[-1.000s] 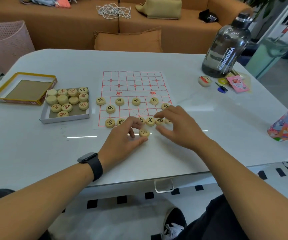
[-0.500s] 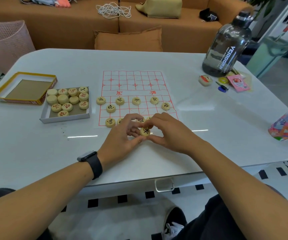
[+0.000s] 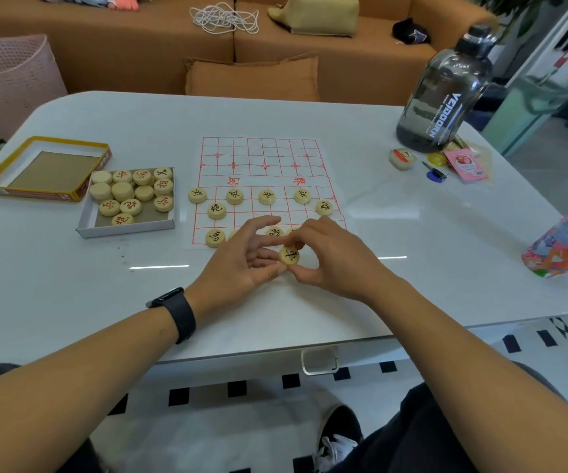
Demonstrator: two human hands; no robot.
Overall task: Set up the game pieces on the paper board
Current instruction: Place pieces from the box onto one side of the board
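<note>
Wooden discs with black characters stand in rows on the near half of the paper board point(image 3: 262, 158), a white sheet printed with a red grid that lies flat on the white table point(image 3: 71, 285). Four of them line one row, two more sit a row closer near the sheet's side edges, and a black-marked disc point(image 3: 215, 237) sits at the near left corner, with others partly hidden behind the hands. One more game piece point(image 3: 289, 256), pale, round and thick-edged with a single black character on its upper face, is held just off the board's near edge, above the table. The right hand point(image 3: 330, 257) pinches it between thumb and forefinger, while the left hand point(image 3: 241, 264) touches its lower rim with the thumb, the other fingers spread loosely toward the board. A dark watch point(image 3: 176, 314) wraps the left wrist. Left of the board, a shallow white tray point(image 3: 125, 228) holds the remaining discs, several with red characters and a few showing blank faces. Beside it lies a yellow-rimmed box lid point(image 3: 47, 169). A large dark water bottle point(image 3: 446, 93) stands at the far right of the table.
</note>
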